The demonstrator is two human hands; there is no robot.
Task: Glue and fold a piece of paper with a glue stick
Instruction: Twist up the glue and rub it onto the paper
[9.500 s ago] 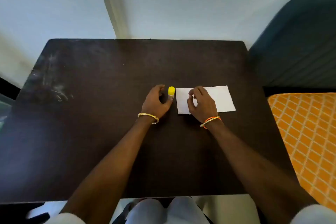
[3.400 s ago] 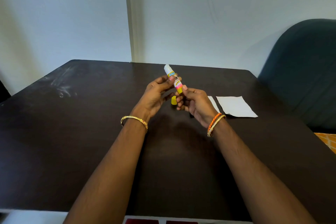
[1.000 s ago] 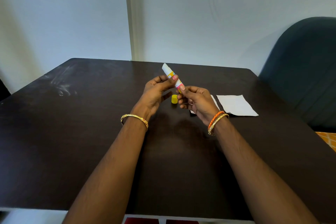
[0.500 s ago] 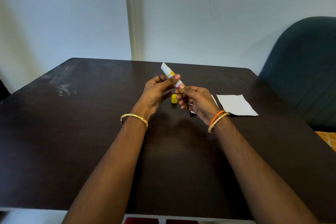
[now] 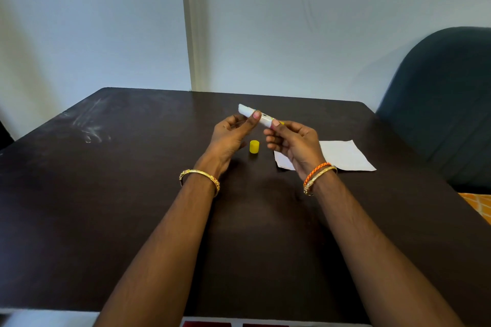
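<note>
Both hands hold an uncapped glue stick [image 5: 261, 116] in the air above the dark table [image 5: 132, 207]. My left hand [image 5: 231, 138] pinches its upper barrel with thumb and fingers. My right hand [image 5: 295, 143] pinches its lower yellow end. The stick lies nearly level, its white tip pointing up and to the left. Its yellow cap [image 5: 254, 146] stands on the table below, between my hands. The white paper [image 5: 345, 155] lies flat to the right, its left part hidden behind my right hand.
A dark blue-green chair [image 5: 446, 103] stands against the table's right side. An orange patterned cushion [image 5: 478, 207] shows at the right edge. The wall runs close behind the table's far edge. Pale scuff marks [image 5: 90, 127] are at the far left.
The glue stick has tipped from steeply upright to nearly level, its tip swinging left. Both hands keep their hold on it. Cap and paper have not moved.
</note>
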